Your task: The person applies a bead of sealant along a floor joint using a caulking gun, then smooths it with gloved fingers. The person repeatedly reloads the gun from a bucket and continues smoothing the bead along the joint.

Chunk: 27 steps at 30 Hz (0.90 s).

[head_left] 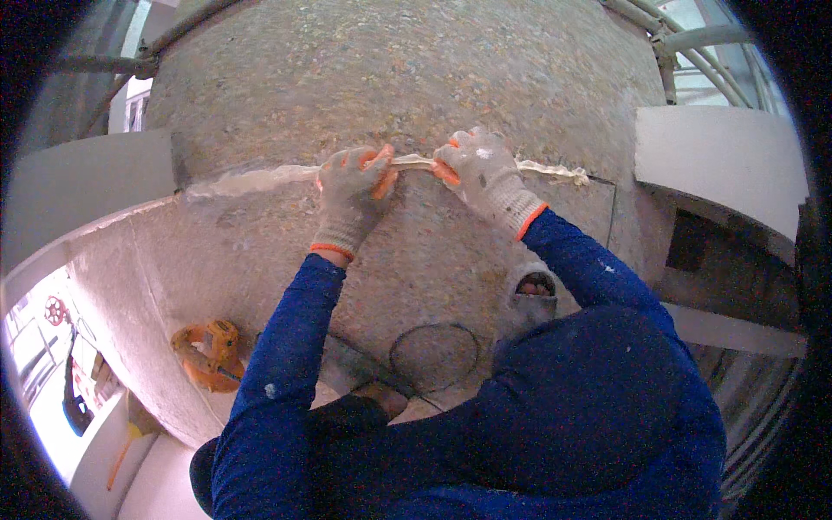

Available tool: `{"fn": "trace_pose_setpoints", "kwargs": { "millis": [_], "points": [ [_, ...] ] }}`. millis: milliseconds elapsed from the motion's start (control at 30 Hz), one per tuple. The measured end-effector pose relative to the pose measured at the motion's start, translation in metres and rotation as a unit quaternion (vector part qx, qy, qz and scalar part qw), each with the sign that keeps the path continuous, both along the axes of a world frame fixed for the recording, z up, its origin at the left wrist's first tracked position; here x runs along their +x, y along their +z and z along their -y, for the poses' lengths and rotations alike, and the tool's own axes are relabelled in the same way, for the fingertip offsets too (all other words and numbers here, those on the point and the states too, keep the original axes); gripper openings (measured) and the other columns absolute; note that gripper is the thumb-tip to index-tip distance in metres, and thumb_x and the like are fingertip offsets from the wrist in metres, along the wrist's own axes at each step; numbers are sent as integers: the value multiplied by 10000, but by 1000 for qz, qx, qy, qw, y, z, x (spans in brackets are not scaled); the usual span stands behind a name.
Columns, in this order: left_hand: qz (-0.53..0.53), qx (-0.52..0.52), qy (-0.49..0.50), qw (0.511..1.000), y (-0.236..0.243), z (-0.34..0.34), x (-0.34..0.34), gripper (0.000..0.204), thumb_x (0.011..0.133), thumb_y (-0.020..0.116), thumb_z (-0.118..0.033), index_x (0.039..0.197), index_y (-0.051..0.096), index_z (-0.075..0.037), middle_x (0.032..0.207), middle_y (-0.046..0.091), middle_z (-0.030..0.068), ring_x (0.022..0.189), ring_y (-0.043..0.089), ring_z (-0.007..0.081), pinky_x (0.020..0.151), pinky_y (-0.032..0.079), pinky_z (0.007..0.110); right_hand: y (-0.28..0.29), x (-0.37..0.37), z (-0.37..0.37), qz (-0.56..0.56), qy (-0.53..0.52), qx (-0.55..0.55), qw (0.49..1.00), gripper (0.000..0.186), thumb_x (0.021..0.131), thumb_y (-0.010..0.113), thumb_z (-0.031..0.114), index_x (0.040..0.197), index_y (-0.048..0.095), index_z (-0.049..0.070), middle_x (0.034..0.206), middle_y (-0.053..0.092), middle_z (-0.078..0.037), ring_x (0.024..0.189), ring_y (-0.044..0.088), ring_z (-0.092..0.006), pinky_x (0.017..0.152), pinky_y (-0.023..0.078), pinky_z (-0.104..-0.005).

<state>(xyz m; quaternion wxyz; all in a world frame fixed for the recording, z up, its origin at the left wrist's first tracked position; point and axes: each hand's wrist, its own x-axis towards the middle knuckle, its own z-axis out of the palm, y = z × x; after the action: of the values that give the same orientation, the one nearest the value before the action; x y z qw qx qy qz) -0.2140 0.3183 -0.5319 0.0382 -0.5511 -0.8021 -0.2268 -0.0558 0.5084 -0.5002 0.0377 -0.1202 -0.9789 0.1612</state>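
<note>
My left hand (355, 195) and my right hand (481, 173), both in pale knit gloves with orange palms, are a short way apart on a long, pale, soft-looking strip (414, 163) that runs crosswise over the speckled surface (394, 87). The fingers of each are curled closed on it. The strip looks ragged at its right end and flattened toward the left. A thin dark line turns down from near the right end.
An orange power tool (204, 355) lies lower left, near a dark cable loop (433, 324). My feet (534, 286) show below my hands. Pale curved panels (715, 165) flank the surface on both sides, with metal scaffold tubes (706, 36) at the upper corners.
</note>
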Motion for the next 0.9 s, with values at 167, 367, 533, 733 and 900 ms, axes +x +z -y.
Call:
{"fn": "trace_pose_setpoints", "kwargs": {
  "millis": [167, 367, 533, 733, 900],
  "points": [
    [-35, -97, -15, 995, -1, -10, 10, 429, 878, 782, -307, 1295, 699, -256, 1069, 694, -4, 978, 649, 268, 814, 490, 462, -5, 13, -4, -28, 22, 18, 999, 159, 905, 707, 330, 969, 710, 184, 880, 644, -42, 926, 658, -291, 765, 529, -470],
    [-7, -89, -54, 995, 0, -31, 26, 440, 892, 758, -369, 1309, 679, -253, 1144, 664, -14, 1060, 627, 264, 848, 485, 479, -7, 44, -31, -59, 20, 28, 998, 159, 895, 732, 286, 1005, 717, 172, 880, 640, -45, 910, 649, -290, 764, 532, -452],
    [-21, -84, -63, 994, -7, -56, 52, 432, 897, 741, -400, 1300, 682, -257, 1152, 660, -13, 1088, 619, 264, 862, 485, 485, -3, 47, -32, -66, -41, -38, 996, 270, 884, 753, 304, 1125, 728, 183, 933, 650, -39, 914, 640, -307, 785, 531, -449],
    [-28, -131, -73, 988, -7, -64, 57, 373, 903, 732, -388, 1255, 692, -273, 1118, 665, -45, 1081, 621, 253, 858, 478, 482, -5, 50, -32, 30, -12, 41, 999, 312, 883, 755, 324, 1168, 715, 205, 951, 656, -25, 957, 646, -288, 797, 523, -465],
    [-16, -140, -77, 987, -3, -64, 55, 372, 902, 729, -391, 1253, 694, -273, 1105, 667, -51, 1085, 618, 256, 857, 471, 479, -5, 89, -61, 7, -20, 39, 999, 313, 898, 755, 323, 1182, 719, 196, 989, 687, -28, 967, 659, -284, 810, 522, -461]
  ]
}}
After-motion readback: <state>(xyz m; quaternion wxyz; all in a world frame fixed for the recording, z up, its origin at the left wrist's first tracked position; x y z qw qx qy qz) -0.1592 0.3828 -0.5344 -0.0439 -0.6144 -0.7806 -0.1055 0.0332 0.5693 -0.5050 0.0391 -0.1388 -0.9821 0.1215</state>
